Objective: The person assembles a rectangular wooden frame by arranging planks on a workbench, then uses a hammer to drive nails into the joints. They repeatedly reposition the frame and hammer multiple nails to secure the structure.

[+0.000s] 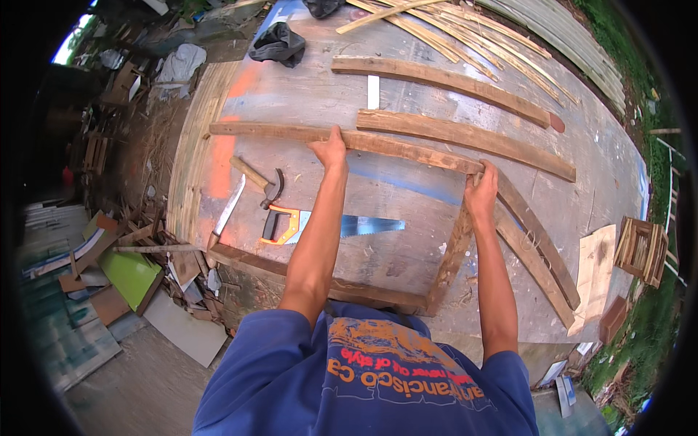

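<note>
A long brown wooden beam (407, 150) lies crosswise in front of me, gripped at two places. My left hand (331, 149) is closed around it near the middle. At its right end my right hand (481, 190) is closed on it, beside the top of a shorter wooden piece (452, 251) that runs back toward me. That piece meets another beam (378, 297) along the near edge. Below the left forearm lies a handsaw (363, 225) with an orange and black handle. A hammer (262, 182) and a knife (229, 208) rest to its left.
Two more beams (465, 136) lie beyond, with thin wood strips (451, 33) at the far edge. Two angled beams (534, 254) and a pale board (593, 269) are at right. A black plastic bag (279, 45) sits at far left. Scrap wood (138, 269) litters the ground left.
</note>
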A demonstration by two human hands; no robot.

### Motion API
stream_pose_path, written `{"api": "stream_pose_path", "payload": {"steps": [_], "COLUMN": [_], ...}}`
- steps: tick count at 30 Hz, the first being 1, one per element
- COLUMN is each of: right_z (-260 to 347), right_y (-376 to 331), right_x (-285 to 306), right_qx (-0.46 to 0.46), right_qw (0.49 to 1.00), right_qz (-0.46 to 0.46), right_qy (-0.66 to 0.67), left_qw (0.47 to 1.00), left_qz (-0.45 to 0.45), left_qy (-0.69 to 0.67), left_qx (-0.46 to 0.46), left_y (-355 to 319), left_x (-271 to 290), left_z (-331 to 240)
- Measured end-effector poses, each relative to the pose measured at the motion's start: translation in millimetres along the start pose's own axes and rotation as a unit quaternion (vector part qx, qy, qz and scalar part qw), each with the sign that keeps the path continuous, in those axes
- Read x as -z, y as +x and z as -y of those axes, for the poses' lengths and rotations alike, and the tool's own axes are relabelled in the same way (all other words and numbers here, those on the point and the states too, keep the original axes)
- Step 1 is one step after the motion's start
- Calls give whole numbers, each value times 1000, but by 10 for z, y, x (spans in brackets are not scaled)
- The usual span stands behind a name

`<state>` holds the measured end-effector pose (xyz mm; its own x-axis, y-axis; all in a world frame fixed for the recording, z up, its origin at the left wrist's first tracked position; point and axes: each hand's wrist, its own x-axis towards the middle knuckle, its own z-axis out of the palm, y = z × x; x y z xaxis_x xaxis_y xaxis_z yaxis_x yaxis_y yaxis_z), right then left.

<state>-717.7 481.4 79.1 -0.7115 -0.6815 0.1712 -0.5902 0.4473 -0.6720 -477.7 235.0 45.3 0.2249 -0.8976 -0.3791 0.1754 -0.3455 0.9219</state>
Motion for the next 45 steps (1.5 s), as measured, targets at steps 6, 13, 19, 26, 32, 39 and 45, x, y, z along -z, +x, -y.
{"api": "stream_pose_path", "payload": {"steps": [6,13,19,26,32,39,45], "right_z": [160,179,284,282,21,-210,-306], "right_y": [-87,-149,-222,-258,-134,-66,-30], "right_x": [128,314,555,701,558,222,95], "right_qx": [-3,54,53,120,27,1,-54], "right_qw": [1000,998,998,991,985,985,986], "right_qz": [-15,-44,0,14,4,-1,44], "right_qy": [6,-2,30,57,171,170,153], "left_qw": [994,988,993,993,995,999,998], "left_qz": [43,55,54,71,74,42,33], "left_qy": [-38,-56,-97,-91,-64,-18,19], "left_qx": [-90,-133,-36,5,-16,24,42], "left_y": [-250,-425,-602,-505,-490,-305,-221], "left_x": [28,178,366,523,391,292,245], "left_z": [-519,-713,-690,-463,-533,-371,-172]}}
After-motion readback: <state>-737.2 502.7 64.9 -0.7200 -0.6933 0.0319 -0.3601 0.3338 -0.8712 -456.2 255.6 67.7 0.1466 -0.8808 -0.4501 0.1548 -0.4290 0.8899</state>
